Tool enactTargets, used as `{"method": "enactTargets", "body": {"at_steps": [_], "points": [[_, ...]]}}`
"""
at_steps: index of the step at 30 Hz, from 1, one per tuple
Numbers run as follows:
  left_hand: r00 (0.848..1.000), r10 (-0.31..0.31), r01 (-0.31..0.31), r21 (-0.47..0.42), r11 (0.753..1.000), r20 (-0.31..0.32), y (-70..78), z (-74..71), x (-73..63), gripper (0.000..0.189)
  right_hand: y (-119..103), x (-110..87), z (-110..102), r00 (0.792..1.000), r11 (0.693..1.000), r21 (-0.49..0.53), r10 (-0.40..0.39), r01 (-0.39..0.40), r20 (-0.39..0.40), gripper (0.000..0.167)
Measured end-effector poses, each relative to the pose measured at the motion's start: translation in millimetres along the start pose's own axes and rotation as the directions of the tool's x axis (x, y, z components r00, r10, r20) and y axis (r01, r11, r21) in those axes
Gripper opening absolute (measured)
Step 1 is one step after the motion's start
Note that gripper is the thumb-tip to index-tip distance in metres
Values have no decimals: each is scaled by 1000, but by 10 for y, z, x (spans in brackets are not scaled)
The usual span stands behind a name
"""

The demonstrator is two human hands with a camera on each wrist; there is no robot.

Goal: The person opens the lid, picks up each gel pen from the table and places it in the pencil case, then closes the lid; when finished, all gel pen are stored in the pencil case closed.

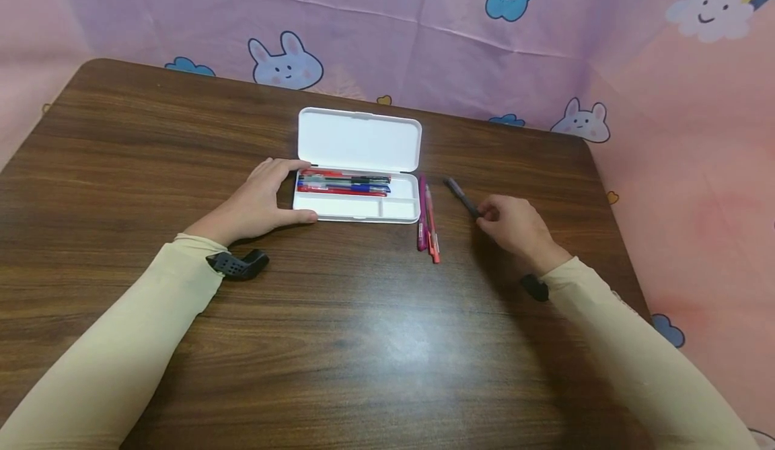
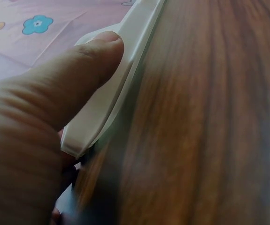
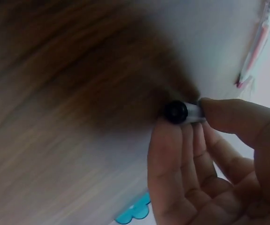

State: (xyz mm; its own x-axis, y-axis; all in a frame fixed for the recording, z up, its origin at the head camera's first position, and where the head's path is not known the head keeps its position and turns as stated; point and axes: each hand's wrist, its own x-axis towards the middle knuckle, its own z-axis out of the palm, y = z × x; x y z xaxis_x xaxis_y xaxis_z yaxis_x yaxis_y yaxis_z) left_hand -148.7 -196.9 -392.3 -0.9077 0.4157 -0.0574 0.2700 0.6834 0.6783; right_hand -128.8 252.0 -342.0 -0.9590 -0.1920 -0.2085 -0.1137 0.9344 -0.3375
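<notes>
Wood table (image 1: 339, 288), pink-purple cartoon cloth (image 1: 375, 50) behind it and along the right side. White case (image 1: 345, 206) sits toward the far side, lid (image 1: 360, 139) up on its back edge, long axis left-right. Loose bunch of pens (image 1: 357, 180) in the back slot, pushed left; small divider in the front row.

Left hand (image 1: 260, 198) holds the case's left end: thumb along the near wall, fingers at the back left corner. Right hand (image 1: 514, 228) pinches the dark pen (image 1: 463, 198) by its near end, thumb against fingertips (right wrist view shows a black end poking out of the pinch). Can't tell if the pen is off the table.

Key relation: the dark pen is on the case's right, so the right hand is much the nearer one. The pen's axis runs diagonally, far end pointing away and left, hand at the near right end. It's skewed to the case's axis; lining the two up looks like a big turn. Between them, magenta pen (image 1: 422, 218) and pink pen (image 1: 431, 225) lie side by side, roughly near-far, magenta just beside the case's right wall.
</notes>
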Motion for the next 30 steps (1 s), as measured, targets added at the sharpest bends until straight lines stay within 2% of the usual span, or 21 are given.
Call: {"method": "enactTargets", "body": {"at_steps": [5,11,15,18,22,27,30], "points": [[1000,10,-10,5,1000,-10,0,10,0,97,91,-31,-2,996,999,-16,-51,50,-67,19],[1000,11,-11,9,1000,-8,2,10,-2,97,128,-33,8,989,995,-32,-100,97,-110,18],[1000,1,-1,3,1000,-4,4,8,-4,98,116,-12,17,977,987,-78,-153,143,-146,17],[1000,-14,14,-4,1000,2,-3,7,-13,99,66,19,23,950,967,-152,-235,207,-204,17],[1000,-16,16,0,1000,1,-16,8,-18,99,-86,99,27,899,925,-245,-351,290,-261,19],[1000,3,-3,7,1000,-2,-16,-1,-12,99,-461,264,51,858,878,-270,-458,396,-232,19],[1000,7,-7,5,1000,-2,-13,-5,-7,98,-753,377,71,825,838,-274,-530,472,-198,18]]}}
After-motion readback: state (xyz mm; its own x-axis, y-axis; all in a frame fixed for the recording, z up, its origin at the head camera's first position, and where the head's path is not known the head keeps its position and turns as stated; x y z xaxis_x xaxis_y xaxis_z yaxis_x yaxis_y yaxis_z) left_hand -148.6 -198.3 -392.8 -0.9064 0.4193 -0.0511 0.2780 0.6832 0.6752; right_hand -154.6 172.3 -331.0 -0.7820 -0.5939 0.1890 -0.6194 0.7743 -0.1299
